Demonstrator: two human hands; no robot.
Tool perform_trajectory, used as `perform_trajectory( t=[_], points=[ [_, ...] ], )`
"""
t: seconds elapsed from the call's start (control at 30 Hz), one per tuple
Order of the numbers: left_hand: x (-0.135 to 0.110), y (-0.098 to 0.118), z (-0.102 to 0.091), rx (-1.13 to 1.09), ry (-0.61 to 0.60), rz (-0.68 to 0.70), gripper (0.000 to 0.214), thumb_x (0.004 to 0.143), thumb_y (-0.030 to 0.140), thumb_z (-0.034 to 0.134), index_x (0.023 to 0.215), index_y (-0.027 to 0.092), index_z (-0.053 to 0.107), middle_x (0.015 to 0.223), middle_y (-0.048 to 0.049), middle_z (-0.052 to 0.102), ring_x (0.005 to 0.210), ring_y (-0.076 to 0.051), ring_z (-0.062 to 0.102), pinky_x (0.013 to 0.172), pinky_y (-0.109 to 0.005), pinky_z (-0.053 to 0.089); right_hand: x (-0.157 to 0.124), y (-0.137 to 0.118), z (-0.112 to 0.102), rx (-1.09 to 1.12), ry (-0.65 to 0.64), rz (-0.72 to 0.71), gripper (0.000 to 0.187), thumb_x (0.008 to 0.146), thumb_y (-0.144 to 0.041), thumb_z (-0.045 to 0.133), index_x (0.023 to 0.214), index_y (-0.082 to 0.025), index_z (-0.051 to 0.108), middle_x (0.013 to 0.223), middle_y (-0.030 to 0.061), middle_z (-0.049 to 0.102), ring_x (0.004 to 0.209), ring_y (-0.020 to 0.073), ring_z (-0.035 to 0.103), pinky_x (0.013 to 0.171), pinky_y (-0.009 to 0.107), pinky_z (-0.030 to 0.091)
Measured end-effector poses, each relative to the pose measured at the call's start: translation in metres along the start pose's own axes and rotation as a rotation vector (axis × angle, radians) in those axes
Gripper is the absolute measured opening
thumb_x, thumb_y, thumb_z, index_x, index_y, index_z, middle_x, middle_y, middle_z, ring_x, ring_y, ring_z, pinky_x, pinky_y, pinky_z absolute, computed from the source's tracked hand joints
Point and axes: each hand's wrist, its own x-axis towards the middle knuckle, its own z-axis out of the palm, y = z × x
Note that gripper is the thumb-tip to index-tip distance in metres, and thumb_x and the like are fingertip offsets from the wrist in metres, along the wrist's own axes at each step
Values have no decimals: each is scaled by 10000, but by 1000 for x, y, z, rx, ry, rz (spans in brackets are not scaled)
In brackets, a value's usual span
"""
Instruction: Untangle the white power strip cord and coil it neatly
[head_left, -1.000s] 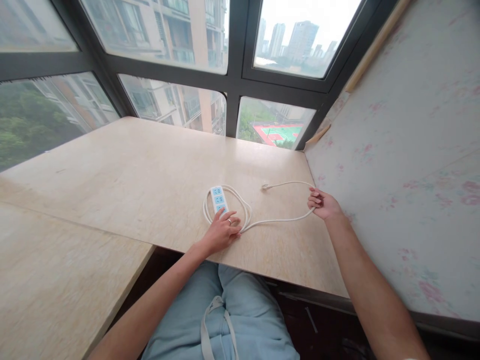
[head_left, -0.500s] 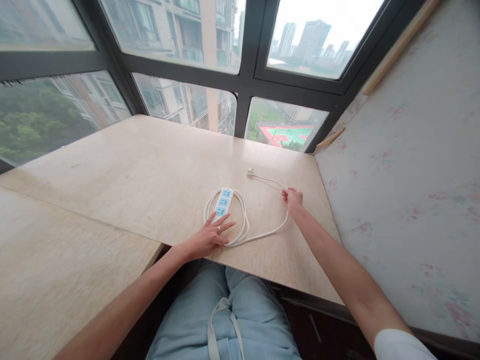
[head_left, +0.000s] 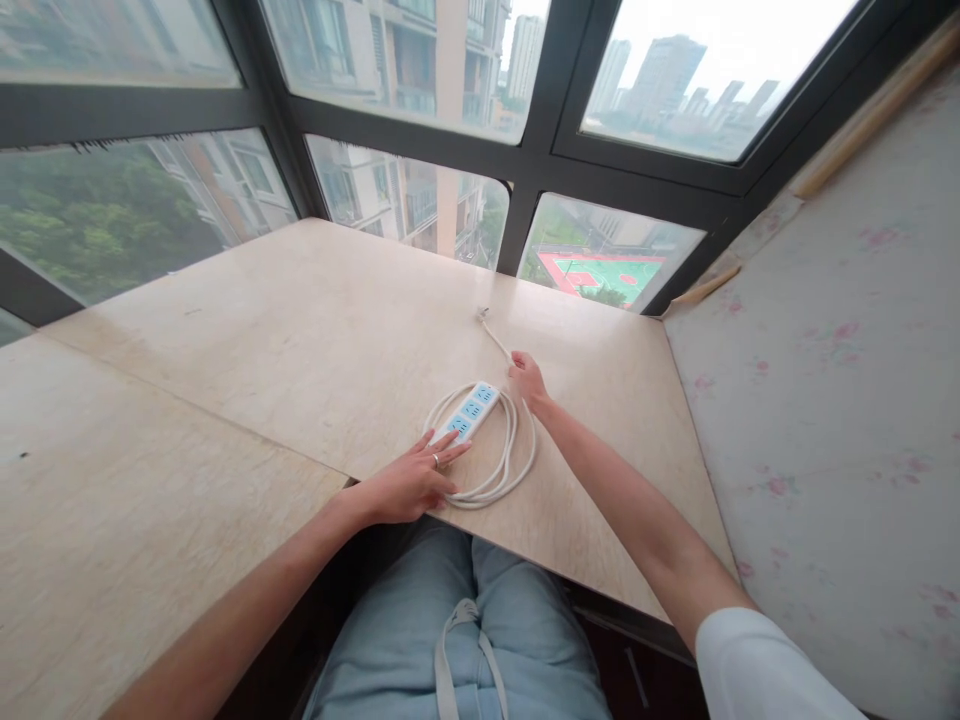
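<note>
Power strip [head_left: 472, 409], white plastic with three pale-blue socket faces, lies flat on the counter under the left hand [head_left: 409, 485], its fingers spread loosely over the near end; any lettering is too small to read. Fingers of the right hand [head_left: 527, 380] curl closed on the smooth white cord [head_left: 480, 499], near its plug [head_left: 482, 314]. Round loops of cord encircle the strip; beyond, the glossy, beige-mottled counter [head_left: 300, 330] meets floral wallpaper [head_left: 817, 430].
</note>
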Motion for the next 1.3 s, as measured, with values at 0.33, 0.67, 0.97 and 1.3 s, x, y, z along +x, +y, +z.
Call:
perform_trajectory(
  t=[0.33,0.67,0.97,1.3],
  points=[
    [89,37,28,83,383,-629,949,812,678,541,1458,23,307,1466,-310,372,1380,-429,327,1087,-629,268,-9,-8,-31,-162,-282,-221,491,662,-76,544,1136,-159,643,1247,104,632,1180,237,552,1014,403,435],
    [126,55,51,350,414,-860,1018,754,650,613,1453,-33,327,1515,-331,259,1421,-451,195,1126,-613,130,-67,21,-72,-646,-197,-602,352,966,-325,432,1225,-214,643,1277,127,619,1200,269,548,1007,444,423],
    [113,44,56,388,395,-586,871,773,637,612,1465,156,391,1508,-250,338,1379,-447,287,1093,-633,178,-72,21,-73,-552,-163,-598,365,956,-356,466,1225,-184,641,1277,132,632,1214,260,548,1041,436,416],
    [111,53,57,359,450,-501,571,844,657,501,944,129,694,1464,-228,428,1416,-407,268,1141,-612,160,-87,20,-83,-499,-182,-685,332,957,-370,486,1199,-208,647,1228,124,650,1162,251,570,1009,449,453]
  ],
)
